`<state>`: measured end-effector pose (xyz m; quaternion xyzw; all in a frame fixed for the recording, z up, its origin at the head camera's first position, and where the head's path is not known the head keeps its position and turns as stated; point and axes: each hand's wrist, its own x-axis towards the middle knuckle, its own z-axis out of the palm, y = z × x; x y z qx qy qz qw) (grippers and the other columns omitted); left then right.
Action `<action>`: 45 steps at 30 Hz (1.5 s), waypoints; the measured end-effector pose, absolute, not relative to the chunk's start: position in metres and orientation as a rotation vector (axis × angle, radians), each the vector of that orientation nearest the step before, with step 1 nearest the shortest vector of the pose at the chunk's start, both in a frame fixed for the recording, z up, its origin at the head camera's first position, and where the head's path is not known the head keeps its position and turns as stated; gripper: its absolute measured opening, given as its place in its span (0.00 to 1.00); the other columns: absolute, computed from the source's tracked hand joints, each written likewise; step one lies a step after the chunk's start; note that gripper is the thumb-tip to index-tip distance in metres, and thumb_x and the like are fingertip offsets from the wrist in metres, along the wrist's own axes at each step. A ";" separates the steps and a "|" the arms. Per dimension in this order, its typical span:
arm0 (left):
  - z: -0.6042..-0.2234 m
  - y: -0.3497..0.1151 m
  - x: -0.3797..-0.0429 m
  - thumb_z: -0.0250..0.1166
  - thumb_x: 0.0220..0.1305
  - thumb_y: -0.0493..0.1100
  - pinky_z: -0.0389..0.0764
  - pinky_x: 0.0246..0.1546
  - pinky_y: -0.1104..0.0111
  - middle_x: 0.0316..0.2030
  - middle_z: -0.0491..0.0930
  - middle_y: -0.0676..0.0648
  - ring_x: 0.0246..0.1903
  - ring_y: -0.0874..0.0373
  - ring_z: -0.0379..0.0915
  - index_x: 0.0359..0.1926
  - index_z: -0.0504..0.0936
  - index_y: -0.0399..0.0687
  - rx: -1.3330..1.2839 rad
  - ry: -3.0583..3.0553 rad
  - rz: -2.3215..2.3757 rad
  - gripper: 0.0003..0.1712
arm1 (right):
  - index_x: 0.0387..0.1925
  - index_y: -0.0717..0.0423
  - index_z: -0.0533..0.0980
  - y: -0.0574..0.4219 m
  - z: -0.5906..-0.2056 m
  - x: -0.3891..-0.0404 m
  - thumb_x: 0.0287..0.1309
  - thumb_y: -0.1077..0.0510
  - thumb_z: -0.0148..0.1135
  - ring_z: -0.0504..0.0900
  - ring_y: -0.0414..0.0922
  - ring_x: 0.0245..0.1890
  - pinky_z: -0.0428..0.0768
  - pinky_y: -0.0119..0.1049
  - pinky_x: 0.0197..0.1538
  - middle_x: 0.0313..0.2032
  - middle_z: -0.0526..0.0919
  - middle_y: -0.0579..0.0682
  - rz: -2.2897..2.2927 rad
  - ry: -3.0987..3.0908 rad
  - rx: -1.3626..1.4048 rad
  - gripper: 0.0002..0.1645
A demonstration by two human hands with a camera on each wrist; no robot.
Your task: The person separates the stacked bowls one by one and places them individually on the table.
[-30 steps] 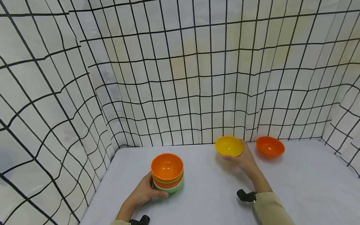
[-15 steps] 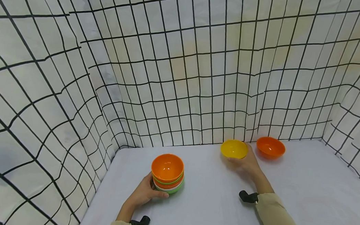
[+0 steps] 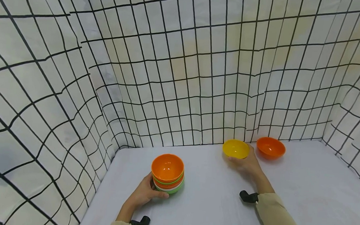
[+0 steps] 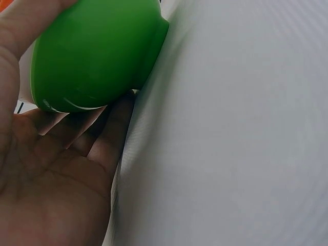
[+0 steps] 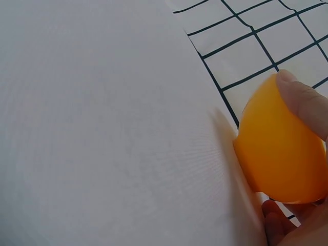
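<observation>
A stack of nested bowls stands on the table at left centre, with an orange bowl (image 3: 167, 168) on top and a green bowl (image 4: 97, 56) at the bottom. My left hand (image 3: 143, 193) holds the stack low on its left side, thumb in front and fingers round the far side. Farther back, my right hand (image 3: 248, 162) grips a yellow bowl (image 3: 235, 148) by its right side. In the right wrist view the yellow bowl (image 5: 282, 146) has its base close to the white cloth, with the thumb near its rim.
Another orange bowl (image 3: 270, 147) sits right of my right hand, near the back edge. White cloth (image 3: 205, 203) covers the table. Walls with a black grid (image 3: 199, 93) enclose the back and sides.
My right hand has moved the yellow bowl a little to the right and toward me, closer to the orange bowl at the back. The left hand and the stack have stayed put.
</observation>
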<state>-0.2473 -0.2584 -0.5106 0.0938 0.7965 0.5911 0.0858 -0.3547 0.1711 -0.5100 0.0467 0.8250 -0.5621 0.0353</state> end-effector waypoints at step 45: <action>-0.510 -0.259 -0.247 0.84 0.45 0.39 0.50 0.82 0.49 0.70 0.73 0.52 0.77 0.51 0.60 0.73 0.65 0.57 0.285 2.386 1.742 0.55 | 0.80 0.56 0.39 0.170 -0.510 -0.358 0.54 0.50 0.77 0.58 0.64 0.73 0.57 0.63 0.79 0.76 0.53 0.65 -1.761 2.592 0.141 0.68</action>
